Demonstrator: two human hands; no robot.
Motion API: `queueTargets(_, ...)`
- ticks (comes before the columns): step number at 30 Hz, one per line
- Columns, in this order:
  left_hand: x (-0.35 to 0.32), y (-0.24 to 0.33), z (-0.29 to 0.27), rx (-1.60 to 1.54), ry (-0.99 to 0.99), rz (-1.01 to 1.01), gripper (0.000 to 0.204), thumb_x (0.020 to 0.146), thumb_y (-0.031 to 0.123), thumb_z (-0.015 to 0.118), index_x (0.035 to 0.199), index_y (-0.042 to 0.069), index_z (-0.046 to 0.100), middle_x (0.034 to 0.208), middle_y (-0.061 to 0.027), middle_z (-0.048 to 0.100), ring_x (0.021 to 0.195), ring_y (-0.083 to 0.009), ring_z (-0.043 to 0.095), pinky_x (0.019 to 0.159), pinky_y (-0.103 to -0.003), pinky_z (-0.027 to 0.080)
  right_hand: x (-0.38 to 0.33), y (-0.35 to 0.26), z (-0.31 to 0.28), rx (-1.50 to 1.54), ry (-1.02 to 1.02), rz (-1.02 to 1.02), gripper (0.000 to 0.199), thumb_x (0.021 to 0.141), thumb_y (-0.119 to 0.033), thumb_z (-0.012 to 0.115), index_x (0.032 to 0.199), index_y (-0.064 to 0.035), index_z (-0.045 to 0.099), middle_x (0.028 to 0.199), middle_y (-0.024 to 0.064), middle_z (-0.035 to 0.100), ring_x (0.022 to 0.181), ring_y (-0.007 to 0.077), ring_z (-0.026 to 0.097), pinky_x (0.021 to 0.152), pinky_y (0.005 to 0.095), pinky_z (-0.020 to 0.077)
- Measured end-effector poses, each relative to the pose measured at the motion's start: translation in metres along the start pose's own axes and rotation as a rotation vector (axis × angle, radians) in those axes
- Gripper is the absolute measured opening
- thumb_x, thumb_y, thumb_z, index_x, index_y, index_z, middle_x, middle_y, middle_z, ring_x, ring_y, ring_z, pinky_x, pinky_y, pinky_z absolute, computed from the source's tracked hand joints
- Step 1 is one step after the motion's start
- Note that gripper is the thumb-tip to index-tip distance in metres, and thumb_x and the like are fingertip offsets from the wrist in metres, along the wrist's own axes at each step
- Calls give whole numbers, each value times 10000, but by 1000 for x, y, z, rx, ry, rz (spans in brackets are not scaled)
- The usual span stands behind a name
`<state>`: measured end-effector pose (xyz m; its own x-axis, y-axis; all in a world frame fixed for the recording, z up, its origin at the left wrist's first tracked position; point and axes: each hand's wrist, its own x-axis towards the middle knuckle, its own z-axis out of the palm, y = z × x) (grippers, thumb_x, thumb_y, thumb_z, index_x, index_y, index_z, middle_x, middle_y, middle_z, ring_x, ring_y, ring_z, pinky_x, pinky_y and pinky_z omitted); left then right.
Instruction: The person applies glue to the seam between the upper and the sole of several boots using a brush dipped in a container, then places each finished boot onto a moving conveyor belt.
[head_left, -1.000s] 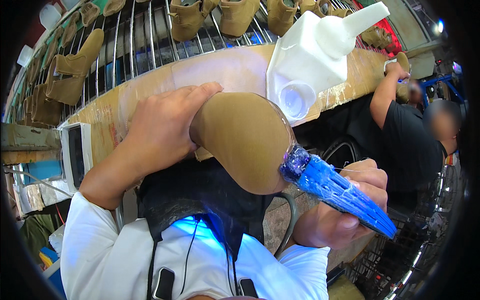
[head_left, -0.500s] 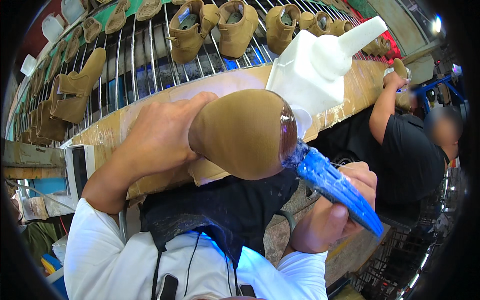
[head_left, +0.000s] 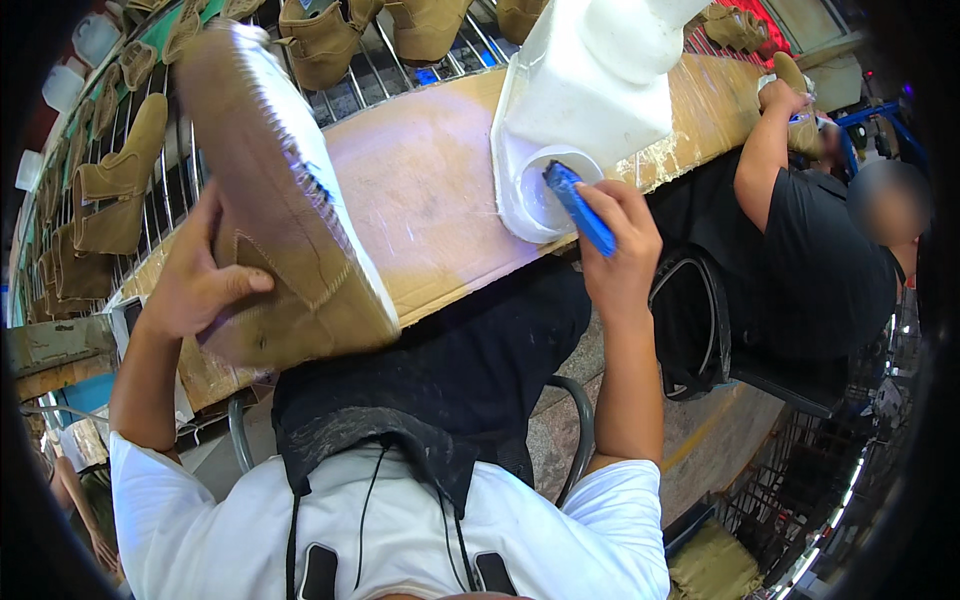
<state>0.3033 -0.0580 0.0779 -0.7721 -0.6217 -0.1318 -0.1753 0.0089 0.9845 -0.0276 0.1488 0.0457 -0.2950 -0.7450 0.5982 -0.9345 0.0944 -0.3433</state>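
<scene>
Head view: blurred brown shoe (head_left: 285, 215) partly hides the left hand (head_left: 203, 285).

A cardboard-topped bench (head_left: 420, 170) stretches before me, a metal-barred rack (head_left: 485, 35) along its far edge. A black chair (head_left: 722, 335) stands on the greyish floor (head_left: 690, 410), dark wire racks (head_left: 790, 460) beyond, edged with white glints.

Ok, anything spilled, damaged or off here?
Shiny, whitish streaks mark the cardboard right of the white container, odd against its plain brown; possibly dried residue. The boot in the left hand is partly blurred.
</scene>
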Motion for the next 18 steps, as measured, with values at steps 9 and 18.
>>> queueTargets(9, -15, -7, 35, -145, -275, -205, 1046, 657, 173, 820, 1454, -23, 170, 1412, -152, 368, 1283, -237, 400, 1066, -342, 312, -21, -27, -5, 670, 112, 653, 128, 839, -73, 646, 894, 40, 624, 800, 62, 624, 701, 155, 586, 672, 262, 457)
queueTargets(18, -19, -1, 55, -2, -449, -86, 1058, 677, 248, 834, 1465, 28, 164, 1305, -179, 499, 1184, -251, 511, 1002, -349, 386, 23, -82, 6, 1439, 206, 742, 171, 845, -134, 636, 918, 15, 597, 822, 77, 626, 694, 124, 573, 635, 254, 451)
